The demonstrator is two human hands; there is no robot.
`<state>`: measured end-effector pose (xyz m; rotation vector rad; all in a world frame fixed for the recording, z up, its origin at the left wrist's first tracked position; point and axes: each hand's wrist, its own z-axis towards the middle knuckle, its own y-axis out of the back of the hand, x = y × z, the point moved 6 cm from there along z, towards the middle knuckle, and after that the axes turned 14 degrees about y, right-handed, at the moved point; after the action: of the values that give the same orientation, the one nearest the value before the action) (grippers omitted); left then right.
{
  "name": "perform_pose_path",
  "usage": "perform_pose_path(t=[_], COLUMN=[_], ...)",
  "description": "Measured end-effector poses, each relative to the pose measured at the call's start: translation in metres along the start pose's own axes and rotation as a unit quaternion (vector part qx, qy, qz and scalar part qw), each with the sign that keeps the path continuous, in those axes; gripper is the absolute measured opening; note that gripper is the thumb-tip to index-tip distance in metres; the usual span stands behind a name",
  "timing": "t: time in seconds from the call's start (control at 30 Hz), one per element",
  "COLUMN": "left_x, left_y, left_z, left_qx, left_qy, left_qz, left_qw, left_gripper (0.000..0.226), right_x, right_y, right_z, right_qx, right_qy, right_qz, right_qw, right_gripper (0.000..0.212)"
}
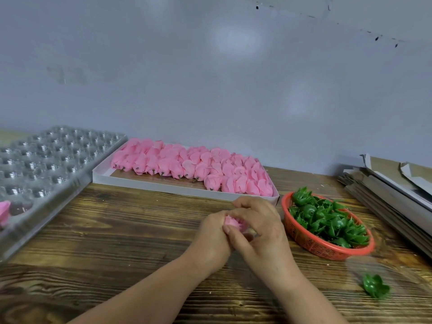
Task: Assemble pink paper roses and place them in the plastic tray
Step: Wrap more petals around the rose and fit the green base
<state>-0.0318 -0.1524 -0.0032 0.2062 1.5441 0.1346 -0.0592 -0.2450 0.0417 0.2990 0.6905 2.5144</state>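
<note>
Both hands meet over the middle of the wooden table. My left hand [211,237] grips a pink paper rose [233,223] from below, and my right hand [259,226] curls its fingers over the top of the same rose, hiding most of it. A clear plastic tray [44,164] with several round cups lies at the left; one pink rose [4,212] sits in it at the frame's left edge. A white box [149,182] behind the hands holds several rows of pink rose heads [194,164].
A red mesh basket [313,245] full of green plastic calyxes [327,220] stands right of my hands. One loose green calyx [375,286] lies on the table at the near right. Stacked flat cardboard [392,190] fills the right edge. A grey wall stands behind.
</note>
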Motion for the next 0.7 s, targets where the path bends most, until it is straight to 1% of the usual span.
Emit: perform_pose_path(t=[0.13,0.27,0.33,0.37,0.4,0.47,0.53,0.6,0.67,0.7], left_x=[-0.0014,0.0012,0.0012,0.0018,0.0025,0.0032,0.0029,0.0012,0.0020,0.0026], left_y=[-0.0044,-0.0054,-0.0046,-0.0041,-0.0032,-0.0017,-0.0023,-0.0030,-0.0036,-0.0040], left_z=[-0.0007,0.0011,0.0024,0.0026,0.0027,0.0031,0.0029,0.0017,0.0011,0.0013], left_qx=[0.022,0.019,0.008,0.005,0.003,-0.001,0.002,0.006,-0.001,-0.002], left_qy=[-0.010,0.015,0.006,0.001,0.001,0.005,0.014,0.015,0.015,0.016], left_qz=[-0.052,-0.107,-0.071,-0.052,-0.046,-0.053,-0.055,-0.055,-0.049,-0.051], left_qw=[0.998,0.994,0.997,0.999,0.999,0.999,0.998,0.998,0.999,0.999], left_gripper=[0.025,0.023,0.022,0.023,0.024,0.024,0.023,0.030,0.032,0.028], right_x=[0.0027,0.0056,0.0034,0.0016,-0.0002,-0.0018,-0.0005,0.0012,0.0039,0.0057], right_y=[-0.0028,-0.0052,-0.0023,-0.0001,0.0014,0.0010,-0.0011,-0.0014,-0.0003,-0.0003], right_z=[0.0006,0.0005,-0.0009,-0.0016,-0.0020,-0.0024,-0.0021,-0.0011,0.0006,0.0018], right_qx=[-0.012,-0.011,-0.025,-0.034,-0.040,-0.041,-0.037,-0.035,-0.027,-0.022], right_qy=[0.017,0.034,0.011,-0.006,-0.021,-0.033,-0.022,0.001,0.028,0.044], right_qz=[0.001,-0.002,-0.006,-0.011,-0.014,-0.011,-0.005,-0.005,-0.017,-0.026], right_qw=[1.000,0.999,1.000,0.999,0.999,0.999,0.999,0.999,0.999,0.998], right_gripper=[0.010,0.010,0.008,0.012,0.016,0.013,0.007,0.003,0.003,0.005])
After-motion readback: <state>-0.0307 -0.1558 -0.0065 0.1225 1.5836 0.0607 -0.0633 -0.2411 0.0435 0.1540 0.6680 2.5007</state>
